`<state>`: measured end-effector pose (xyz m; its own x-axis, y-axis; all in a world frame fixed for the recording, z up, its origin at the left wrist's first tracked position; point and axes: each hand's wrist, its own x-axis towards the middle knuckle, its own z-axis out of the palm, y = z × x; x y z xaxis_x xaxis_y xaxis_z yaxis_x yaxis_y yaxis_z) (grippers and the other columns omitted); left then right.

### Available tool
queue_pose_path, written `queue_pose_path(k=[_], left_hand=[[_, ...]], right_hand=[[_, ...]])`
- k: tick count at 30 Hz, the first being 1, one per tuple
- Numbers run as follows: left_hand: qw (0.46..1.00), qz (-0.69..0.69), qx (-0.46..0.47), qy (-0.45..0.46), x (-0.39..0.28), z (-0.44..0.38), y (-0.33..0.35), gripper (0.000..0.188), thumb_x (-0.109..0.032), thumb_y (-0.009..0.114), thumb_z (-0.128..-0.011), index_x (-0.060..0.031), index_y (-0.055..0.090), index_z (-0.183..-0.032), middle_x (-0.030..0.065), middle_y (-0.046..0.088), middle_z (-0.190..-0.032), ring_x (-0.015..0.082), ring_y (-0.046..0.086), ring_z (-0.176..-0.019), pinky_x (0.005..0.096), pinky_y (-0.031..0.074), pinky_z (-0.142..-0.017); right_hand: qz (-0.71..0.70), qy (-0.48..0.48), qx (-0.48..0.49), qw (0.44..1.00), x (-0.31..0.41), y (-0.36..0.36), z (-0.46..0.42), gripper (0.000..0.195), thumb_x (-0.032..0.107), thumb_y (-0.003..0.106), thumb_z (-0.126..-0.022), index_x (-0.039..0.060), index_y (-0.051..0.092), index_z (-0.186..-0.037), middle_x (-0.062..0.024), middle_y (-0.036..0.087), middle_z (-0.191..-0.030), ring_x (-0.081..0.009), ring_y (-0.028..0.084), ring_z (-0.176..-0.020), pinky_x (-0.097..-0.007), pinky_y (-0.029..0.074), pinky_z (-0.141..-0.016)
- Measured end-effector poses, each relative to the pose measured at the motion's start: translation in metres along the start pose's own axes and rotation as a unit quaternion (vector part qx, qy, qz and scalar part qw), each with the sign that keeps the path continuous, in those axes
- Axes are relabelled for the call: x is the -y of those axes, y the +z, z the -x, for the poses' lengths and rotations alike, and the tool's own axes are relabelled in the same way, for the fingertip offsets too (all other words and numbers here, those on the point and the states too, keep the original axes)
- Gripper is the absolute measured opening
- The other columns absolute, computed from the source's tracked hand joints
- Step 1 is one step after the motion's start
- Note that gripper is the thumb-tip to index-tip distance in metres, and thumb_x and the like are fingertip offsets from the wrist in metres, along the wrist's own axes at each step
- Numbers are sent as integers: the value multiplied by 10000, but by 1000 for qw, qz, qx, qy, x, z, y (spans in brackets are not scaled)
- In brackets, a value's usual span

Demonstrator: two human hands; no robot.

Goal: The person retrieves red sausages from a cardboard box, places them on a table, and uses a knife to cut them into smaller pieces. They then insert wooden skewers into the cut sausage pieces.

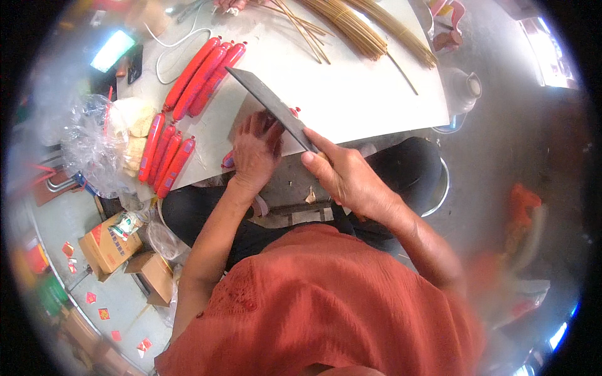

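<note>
My right hand [345,176] grips the handle of a cleaver [275,108], its broad blade pointing up and left over the white table [357,98]. Just left of the blade, my left hand [258,145] rests on a red-wrapped sausage [227,160], one end of which shows beside the wrist. A small red tip [295,112] shows beyond the blade; whether it is the same sausage cannot be told. Left of my hands lie several long red-wrapped sausages [202,80], and nearer me several shorter ones [167,160], side by side.
Bundles of thin wooden skewers [352,28] lie at the table's far side, with loose skewers [305,33] beside them. A clear plastic bag [94,145] and pale blocks of food [138,145] sit at the left edge. Cardboard boxes [110,244] stand on the floor. A white cable [162,61] crosses the far left.
</note>
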<state>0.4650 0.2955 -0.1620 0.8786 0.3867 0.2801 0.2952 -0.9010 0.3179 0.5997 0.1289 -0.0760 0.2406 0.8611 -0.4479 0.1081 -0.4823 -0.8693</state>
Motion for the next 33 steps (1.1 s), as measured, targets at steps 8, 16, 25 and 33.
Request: queue_pose_path(k=[8, 16, 25, 33], left_hand=[[1000, -13, 19, -7, -1, 0, 0, 426, -38, 650, -726, -173, 650, -1130, 85, 568, -1102, 299, 562, -964, 420, 480, -784], [1000, 15, -17, -2, -2, 0, 3, 406, -14, 645, -734, -160, 651, -1112, 86, 596, -1078, 302, 582, -955, 411, 476, -776], [1000, 5, -7, -8, -6, -1, -3, 469, 12, 646, -727, -171, 655, -1158, 83, 583, -1011, 279, 576, -923, 393, 472, -766], [1000, -6, -12, -5, -8, 0, -5, 410, 35, 649, -700, -109, 649, -1085, 91, 571, -1005, 297, 566, -933, 409, 472, -789]], right_hand=[[-17, -35, -22, 999, -2, 3, -1, 604, 363, 442, -1031, -94, 358, -1416, -144, 502, -646, -177, 541, -572, -357, 444, -560], [-25, 44, 13, 999, 1, -5, 11, 616, 377, 441, -1028, -111, 370, -1399, -192, 551, -690, -214, 569, -621, -392, 477, -635], [-105, 80, 36, 991, -7, -10, 14, 653, 434, 427, -1028, -70, 354, -1437, -59, 506, -632, -110, 495, -502, -309, 439, -477], [-124, 52, 30, 990, -19, -6, 10, 674, 460, 404, -1031, -60, 330, -1453, -27, 469, -597, -104, 459, -467, -293, 417, -440]])
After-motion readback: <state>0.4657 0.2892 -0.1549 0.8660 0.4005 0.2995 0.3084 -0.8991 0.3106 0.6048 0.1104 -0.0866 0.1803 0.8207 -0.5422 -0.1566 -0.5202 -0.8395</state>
